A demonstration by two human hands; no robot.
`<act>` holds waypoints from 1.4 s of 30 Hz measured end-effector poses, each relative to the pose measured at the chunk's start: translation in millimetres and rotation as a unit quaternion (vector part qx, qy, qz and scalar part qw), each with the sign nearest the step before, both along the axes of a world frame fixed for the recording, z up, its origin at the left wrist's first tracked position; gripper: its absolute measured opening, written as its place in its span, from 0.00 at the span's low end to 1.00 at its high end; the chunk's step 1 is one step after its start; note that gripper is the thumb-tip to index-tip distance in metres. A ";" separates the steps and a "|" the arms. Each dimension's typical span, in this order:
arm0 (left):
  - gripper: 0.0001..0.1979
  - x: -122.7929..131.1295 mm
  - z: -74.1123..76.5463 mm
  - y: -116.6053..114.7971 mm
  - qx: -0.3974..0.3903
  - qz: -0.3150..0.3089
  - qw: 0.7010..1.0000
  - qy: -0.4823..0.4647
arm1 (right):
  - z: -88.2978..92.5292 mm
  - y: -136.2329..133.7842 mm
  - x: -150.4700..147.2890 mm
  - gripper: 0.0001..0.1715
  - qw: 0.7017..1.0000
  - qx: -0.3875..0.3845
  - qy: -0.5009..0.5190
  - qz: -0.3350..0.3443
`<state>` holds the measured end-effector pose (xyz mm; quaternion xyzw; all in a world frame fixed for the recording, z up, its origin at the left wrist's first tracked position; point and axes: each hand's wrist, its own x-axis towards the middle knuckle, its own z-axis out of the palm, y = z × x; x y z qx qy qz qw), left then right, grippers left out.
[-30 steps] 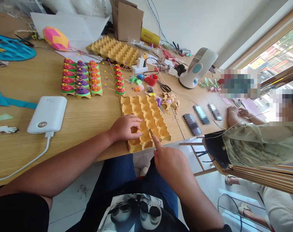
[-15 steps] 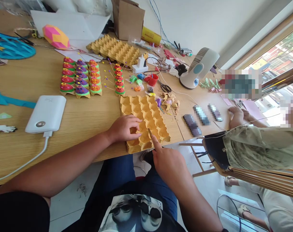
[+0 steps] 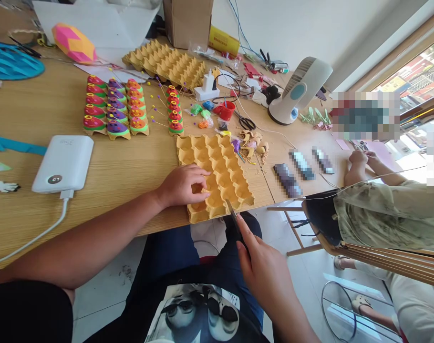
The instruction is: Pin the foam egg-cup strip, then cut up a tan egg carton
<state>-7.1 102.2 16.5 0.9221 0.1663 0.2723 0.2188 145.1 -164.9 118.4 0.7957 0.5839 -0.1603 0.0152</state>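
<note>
A yellow-brown moulded egg tray (image 3: 220, 166) lies at the table's front edge, its near side reaching over the edge. My left hand (image 3: 183, 186) rests on the tray's left part, holding it with fingers and thumb bent over the ridges. In my right hand (image 3: 262, 259) is a knife (image 3: 232, 212) with a narrow blade and dark handle, my index finger along it. The blade tip is at the tray's near cups; whether it touches the tray I cannot tell. Most of the handle is hidden by my fingers.
Painted egg-carton strips (image 3: 117, 107), a red cup (image 3: 224, 110), scissors (image 3: 246, 122) and torn carton scraps (image 3: 254, 145) lie beyond the tray. A white power bank (image 3: 64, 164) sits left, a fan (image 3: 299, 90) right. Another person (image 3: 388, 205) sits at the right.
My right hand has drawn the knife back toward me and slightly right, showing more of the handle. My left hand stays on the tray. The view has shifted slightly.
</note>
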 end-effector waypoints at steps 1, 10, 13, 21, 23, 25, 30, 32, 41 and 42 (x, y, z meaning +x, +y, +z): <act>0.11 -0.2 -0.3 0.1 0.001 0.000 1.000 0.000 | -3.2 -0.4 -1.2 0.37 1.000 0.000 -0.001 -0.001; 0.11 -0.5 1.6 -0.6 -0.001 0.005 1.000 0.002 | -13.9 1.1 -10.2 0.40 0.999 -0.017 -0.051 0.003; 0.11 -0.4 2.1 -1.0 0.000 0.006 1.000 0.002 | -9.6 10.7 -18.6 0.40 0.996 -0.041 -0.075 0.014; 0.11 -0.2 2.1 -1.4 -0.006 0.006 1.000 -0.003 | -4.7 14.0 -21.2 0.41 0.993 -0.062 -0.100 0.020; 0.11 0.0 2.4 -1.3 -0.008 0.004 1.000 0.000 | -8.5 16.2 -19.3 0.40 0.993 -0.054 -0.099 0.020; 0.11 0.1 2.4 -1.2 -0.008 0.001 1.000 0.002 | -12.3 21.2 -17.5 0.40 0.994 -0.046 -0.094 0.021; 0.11 -0.1 1.0 -1.1 -0.004 0.003 1.000 -0.004 | -15.5 21.1 -15.2 0.40 0.995 -0.042 -0.087 0.019; 0.10 -0.1 0.7 -1.2 -0.002 0.005 1.000 -0.005 | -15.2 13.1 -14.7 0.40 0.995 -0.046 -0.084 0.019; 0.10 0.0 2.3 -1.6 -0.007 0.003 1.000 -0.003 | -18.6 20.9 -11.4 0.39 0.997 -0.035 -0.072 0.022; 0.10 0.0 2.4 -2.0 -0.007 0.005 1.000 -0.003 | -19.2 23.1 -11.3 0.39 0.996 -0.034 -0.075 0.023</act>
